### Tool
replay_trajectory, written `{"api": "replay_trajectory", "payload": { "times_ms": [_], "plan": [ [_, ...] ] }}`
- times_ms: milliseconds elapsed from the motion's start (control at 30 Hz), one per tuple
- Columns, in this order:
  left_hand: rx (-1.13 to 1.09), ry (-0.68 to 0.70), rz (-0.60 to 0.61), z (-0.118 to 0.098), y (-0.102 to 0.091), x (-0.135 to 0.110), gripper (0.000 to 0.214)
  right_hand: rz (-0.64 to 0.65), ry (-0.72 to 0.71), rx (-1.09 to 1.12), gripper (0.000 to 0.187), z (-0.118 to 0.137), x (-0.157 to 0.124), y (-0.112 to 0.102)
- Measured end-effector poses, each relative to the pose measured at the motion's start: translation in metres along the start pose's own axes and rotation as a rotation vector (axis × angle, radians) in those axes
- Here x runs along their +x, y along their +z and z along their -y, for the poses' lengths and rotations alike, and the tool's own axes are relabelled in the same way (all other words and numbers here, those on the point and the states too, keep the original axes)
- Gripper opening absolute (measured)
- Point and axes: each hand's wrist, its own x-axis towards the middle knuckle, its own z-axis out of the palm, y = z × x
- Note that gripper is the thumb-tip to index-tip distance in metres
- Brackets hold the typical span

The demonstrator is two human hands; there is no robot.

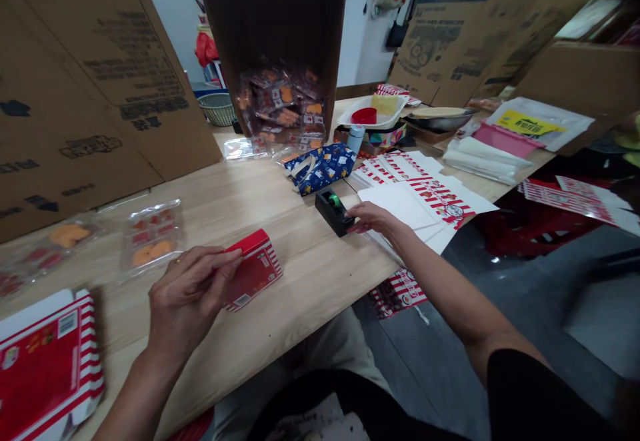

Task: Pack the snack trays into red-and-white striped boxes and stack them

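My left hand [193, 294] grips a small red box with white stripes [253, 271], holding it against the wooden table [300, 261]. My right hand [373, 218] reaches out to a black tape dispenser with a green roll [334, 209]; its fingertips are pinched at the dispenser's front edge, over a stack of flat white and red-striped box blanks [425, 201]. Whether tape is between the fingers is too small to tell.
Clear packets of orange snacks [150, 238] lie left of the box. A larger red striped box [45, 361] sits at the near left. A tall open carton full of snack packets [280, 61] stands behind, beside a blue tissue pack [320, 166]. Trays and cardboard sheets line the back.
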Motion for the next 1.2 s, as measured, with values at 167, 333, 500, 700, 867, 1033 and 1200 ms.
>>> {"api": "replay_trajectory", "payload": {
  "times_ms": [167, 333, 500, 700, 867, 1033, 1200],
  "plan": [
    [0.001, 0.006, 0.033, -0.003, 0.0, 0.001, 0.014, -0.043, -0.099, 0.169, 0.014, -0.007, -0.004, 0.007],
    [0.051, 0.045, 0.007, -0.004, 0.002, -0.001, 0.01, -0.237, -0.175, 0.183, 0.021, -0.042, 0.001, 0.036],
    [0.062, 0.042, -0.057, -0.014, 0.005, -0.005, 0.009, -0.383, -0.261, 0.027, 0.017, -0.063, -0.002, 0.047],
    [0.029, 0.012, -0.082, -0.023, 0.006, -0.012, 0.01, -0.326, -0.483, -0.045, 0.004, -0.04, -0.063, 0.072],
    [0.012, -0.023, -0.053, -0.028, 0.002, -0.014, 0.016, 0.276, -0.743, 0.159, 0.024, 0.002, -0.143, 0.134],
    [-0.021, -0.153, -0.057, -0.029, 0.001, -0.019, 0.02, 0.405, -0.71, 0.293, 0.082, 0.032, -0.157, 0.178],
    [-0.062, -0.159, -0.063, -0.027, 0.003, -0.023, 0.023, 0.3, -0.651, 0.307, 0.086, 0.037, -0.149, 0.196]
  ]
}}
